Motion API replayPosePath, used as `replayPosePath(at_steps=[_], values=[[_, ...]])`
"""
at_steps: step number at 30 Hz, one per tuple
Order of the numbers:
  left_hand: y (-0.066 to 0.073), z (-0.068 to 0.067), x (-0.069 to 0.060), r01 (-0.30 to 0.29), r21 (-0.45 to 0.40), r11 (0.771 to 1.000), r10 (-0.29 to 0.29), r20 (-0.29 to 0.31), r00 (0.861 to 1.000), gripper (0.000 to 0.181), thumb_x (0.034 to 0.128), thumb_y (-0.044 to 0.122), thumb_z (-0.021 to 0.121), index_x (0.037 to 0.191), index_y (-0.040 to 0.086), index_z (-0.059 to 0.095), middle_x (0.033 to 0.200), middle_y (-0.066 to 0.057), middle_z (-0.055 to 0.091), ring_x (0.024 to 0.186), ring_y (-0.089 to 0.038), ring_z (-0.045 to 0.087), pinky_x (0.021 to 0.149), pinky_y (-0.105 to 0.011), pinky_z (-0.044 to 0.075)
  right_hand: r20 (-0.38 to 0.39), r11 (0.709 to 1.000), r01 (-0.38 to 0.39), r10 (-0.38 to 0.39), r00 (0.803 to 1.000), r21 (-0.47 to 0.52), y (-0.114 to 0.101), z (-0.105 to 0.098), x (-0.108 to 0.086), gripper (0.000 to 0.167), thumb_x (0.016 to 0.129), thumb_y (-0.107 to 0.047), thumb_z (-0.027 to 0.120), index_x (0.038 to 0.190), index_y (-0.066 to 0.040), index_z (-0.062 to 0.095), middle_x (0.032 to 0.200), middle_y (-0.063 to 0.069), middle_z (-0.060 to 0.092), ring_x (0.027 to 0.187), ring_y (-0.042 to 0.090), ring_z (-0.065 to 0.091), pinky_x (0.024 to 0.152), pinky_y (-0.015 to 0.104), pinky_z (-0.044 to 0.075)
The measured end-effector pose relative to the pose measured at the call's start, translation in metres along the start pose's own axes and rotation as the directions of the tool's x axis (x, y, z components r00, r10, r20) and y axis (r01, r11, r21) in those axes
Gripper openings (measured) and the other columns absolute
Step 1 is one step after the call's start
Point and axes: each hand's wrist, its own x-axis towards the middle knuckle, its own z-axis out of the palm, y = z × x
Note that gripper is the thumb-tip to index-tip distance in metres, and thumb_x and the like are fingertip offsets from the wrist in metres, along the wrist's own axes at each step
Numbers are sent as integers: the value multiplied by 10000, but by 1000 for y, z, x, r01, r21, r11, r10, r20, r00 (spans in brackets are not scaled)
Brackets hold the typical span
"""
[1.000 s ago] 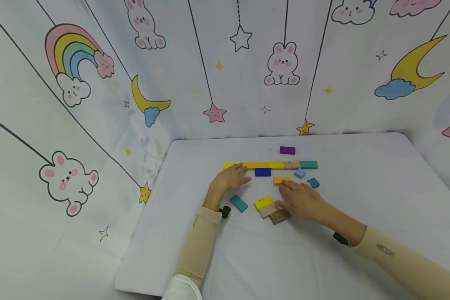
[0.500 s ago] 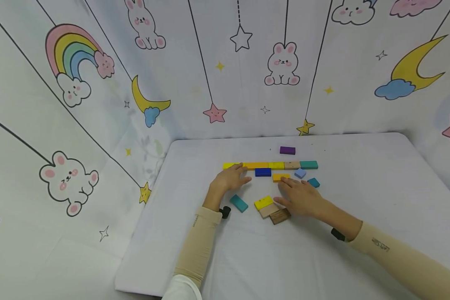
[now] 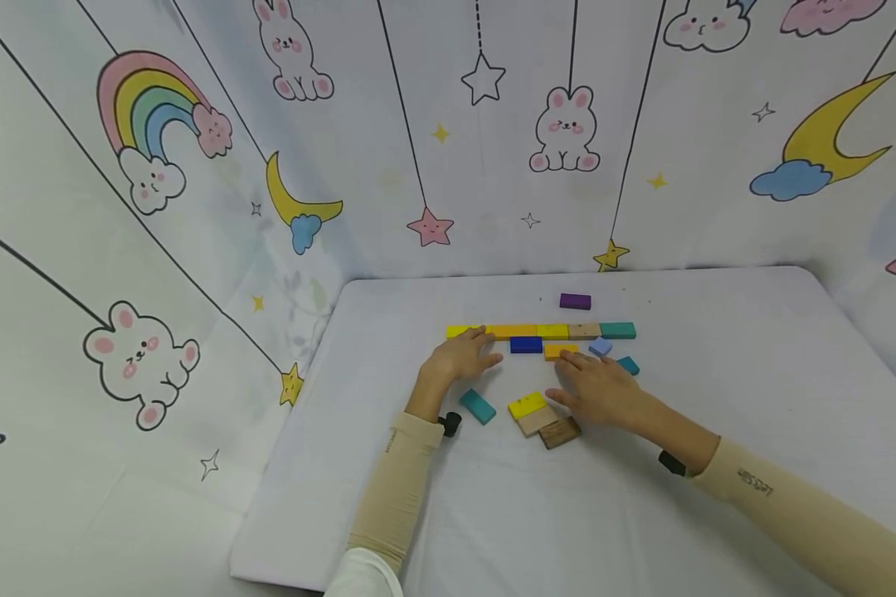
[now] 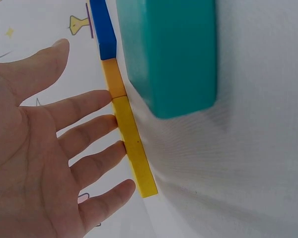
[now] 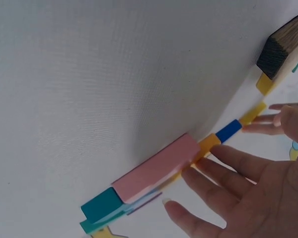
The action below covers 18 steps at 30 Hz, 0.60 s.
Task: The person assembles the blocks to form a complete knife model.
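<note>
My left hand (image 3: 457,356) rests its straight, spread fingertips on the yellow block (image 4: 134,144) at the left end of a row of blocks, thumb apart. The row continues with an orange block (image 3: 513,332), a yellow one (image 3: 552,332), a pale wood one (image 3: 584,332) and a teal one (image 3: 617,331). A blue block (image 3: 526,345) lies against the row's near side. With extended fingers my right hand (image 3: 601,391) touches another orange block (image 3: 557,352), right of the blue one. Beside those fingers lies a pink block (image 5: 156,166), hidden in the head view.
Near the hands lie a teal block (image 3: 478,407) and a cluster of yellow (image 3: 526,405), pale wood (image 3: 538,421) and dark wood (image 3: 560,433) blocks. A light blue block (image 3: 601,347) and a small teal one (image 3: 629,365) sit rightward; a purple block (image 3: 575,302) is behind the row.
My right hand has slid the orange block a little farther away, closer to the row and the blue block. The pink block no longer shows in the head view. My left hand stays put.
</note>
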Motion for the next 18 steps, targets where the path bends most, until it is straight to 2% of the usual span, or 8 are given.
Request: replayPosePath(at_steps=[18], values=[[1, 0, -2, -5, 7, 1000, 5, -7, 1000, 625, 1083, 547, 472, 1615, 222, 420, 1720, -7, 273, 1560, -257, 306, 1219, -511, 362, -1, 1000, 1, -1, 1000, -11, 2, 0, 10, 669, 1036, -530, 591, 1479, -29, 562, 1568, 236, 477, 1433, 439, 463, 1149, 699, 350]])
